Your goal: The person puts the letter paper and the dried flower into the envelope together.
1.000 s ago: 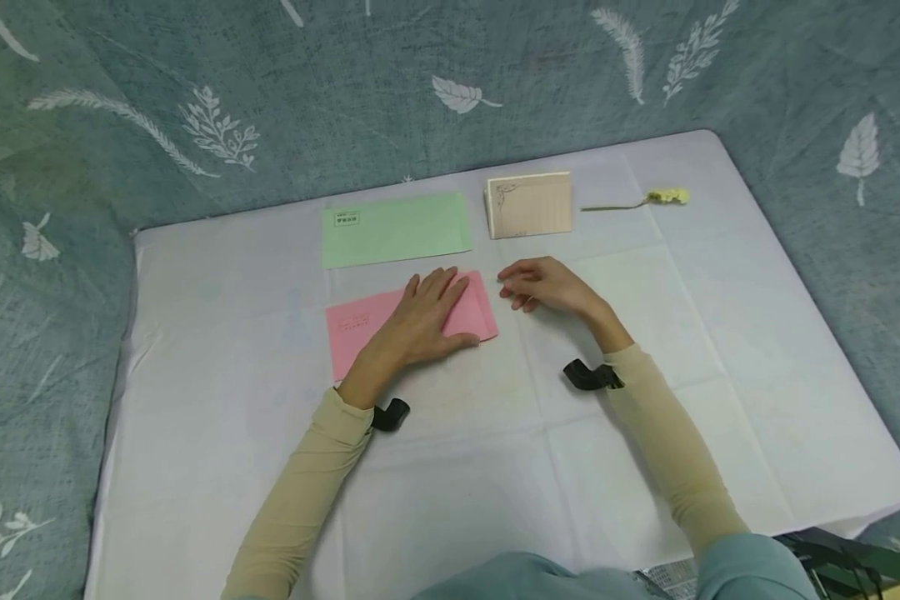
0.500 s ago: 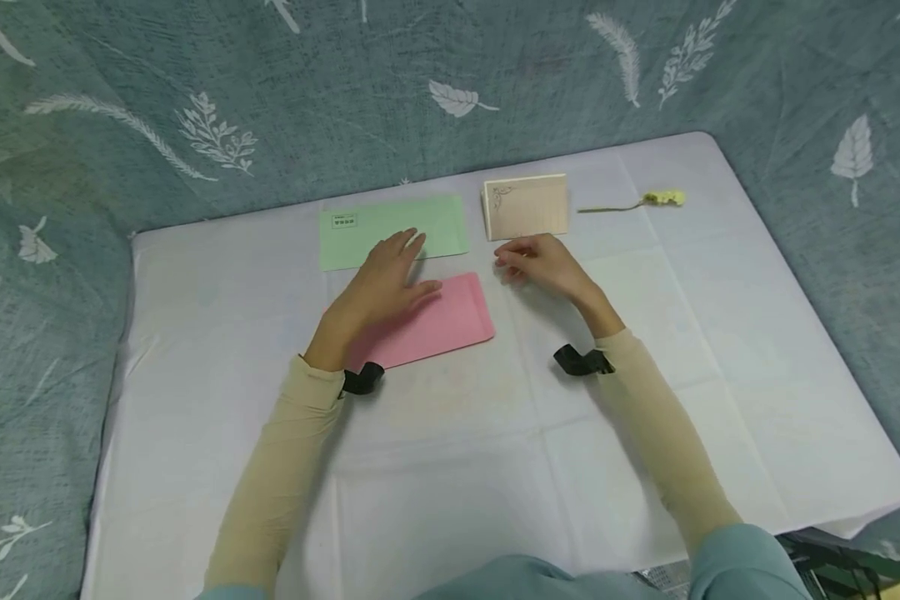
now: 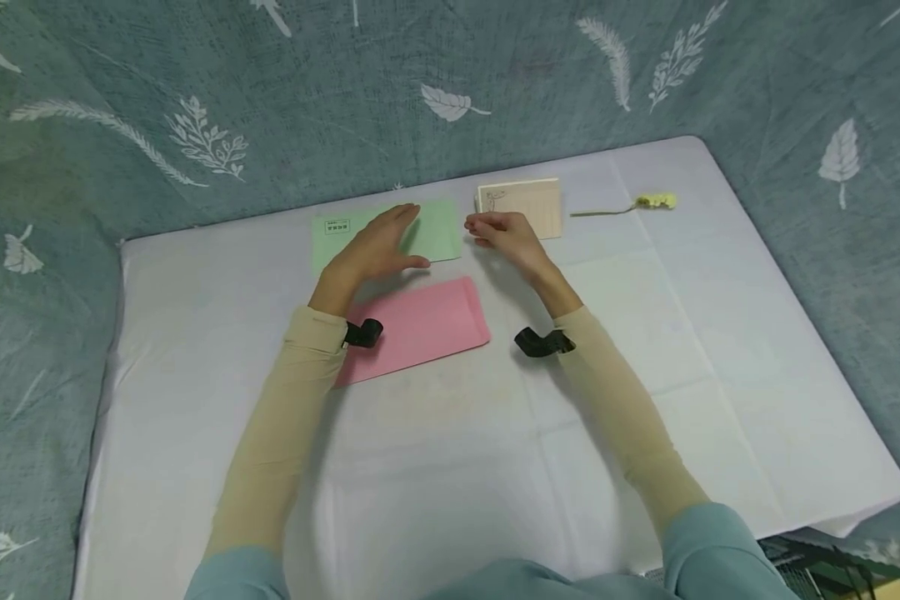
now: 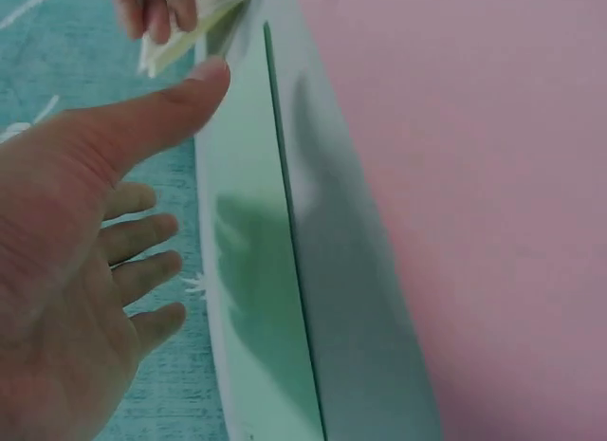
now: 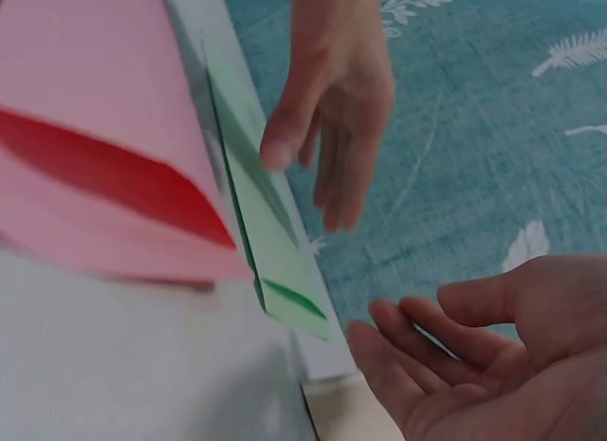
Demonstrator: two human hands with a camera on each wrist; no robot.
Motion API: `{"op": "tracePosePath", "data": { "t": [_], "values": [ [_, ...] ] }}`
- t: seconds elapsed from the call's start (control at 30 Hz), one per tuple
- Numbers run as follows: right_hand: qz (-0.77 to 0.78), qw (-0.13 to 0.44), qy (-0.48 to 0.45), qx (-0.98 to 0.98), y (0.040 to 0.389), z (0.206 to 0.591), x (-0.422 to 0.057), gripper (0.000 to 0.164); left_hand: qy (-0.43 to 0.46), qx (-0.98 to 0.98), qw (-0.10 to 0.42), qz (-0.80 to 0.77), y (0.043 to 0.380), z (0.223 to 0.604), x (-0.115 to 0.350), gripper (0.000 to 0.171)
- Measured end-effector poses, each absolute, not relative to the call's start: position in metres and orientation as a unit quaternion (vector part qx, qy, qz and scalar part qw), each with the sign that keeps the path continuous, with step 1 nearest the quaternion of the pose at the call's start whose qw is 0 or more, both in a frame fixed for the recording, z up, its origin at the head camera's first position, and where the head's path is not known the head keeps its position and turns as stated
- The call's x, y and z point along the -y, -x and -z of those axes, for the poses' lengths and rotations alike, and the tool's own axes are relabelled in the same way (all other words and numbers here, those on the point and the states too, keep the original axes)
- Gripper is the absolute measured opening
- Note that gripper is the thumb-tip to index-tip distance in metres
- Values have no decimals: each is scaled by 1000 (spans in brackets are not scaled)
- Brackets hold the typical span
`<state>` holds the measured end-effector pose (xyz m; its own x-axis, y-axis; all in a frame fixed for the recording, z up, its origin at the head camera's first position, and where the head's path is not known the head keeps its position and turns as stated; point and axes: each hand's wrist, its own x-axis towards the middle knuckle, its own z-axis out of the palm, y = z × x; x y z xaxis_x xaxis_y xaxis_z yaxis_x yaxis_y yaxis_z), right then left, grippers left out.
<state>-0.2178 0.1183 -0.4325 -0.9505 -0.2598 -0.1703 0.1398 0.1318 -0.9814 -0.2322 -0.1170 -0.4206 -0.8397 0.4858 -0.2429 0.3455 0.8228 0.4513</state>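
Observation:
My left hand [image 3: 375, 252] is held above the green envelope [image 3: 441, 227], thumb apart from straight fingers; its shadow falls on the paper in the left wrist view. Near that envelope's right end, my right hand [image 3: 508, 238] hovers with loosely bent fingers [image 5: 394, 351] and nothing held. Nearer the body lies a pink envelope [image 3: 423, 321], partly covered by the left wrist in the head view. The right wrist view shows the pink envelope's mouth gaping at one end. Behind the right hand stands a beige folded card [image 3: 540, 202], partly hidden.
A yellow flower [image 3: 656, 202] on a thin stem lies right of the card. White cloth [image 3: 585, 433] covers the table, whose far edge meets a blue-green leaf-patterned curtain [image 3: 330, 100]. Dark objects stand beyond the front right edge.
My left hand has lifted off the pink envelope and moved forward over the green one. The right hand has shifted forward and left, toward the green envelope's end. Both envelopes stay put.

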Motion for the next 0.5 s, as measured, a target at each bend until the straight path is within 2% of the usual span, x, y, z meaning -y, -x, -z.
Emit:
{"op": "tracePosePath", "data": {
  "t": [0.5],
  "values": [
    [665, 183, 1, -724, 237, 444, -95, 45, -207, -932, 214, -207, 252, 435, 103, 113]
  ]
}}
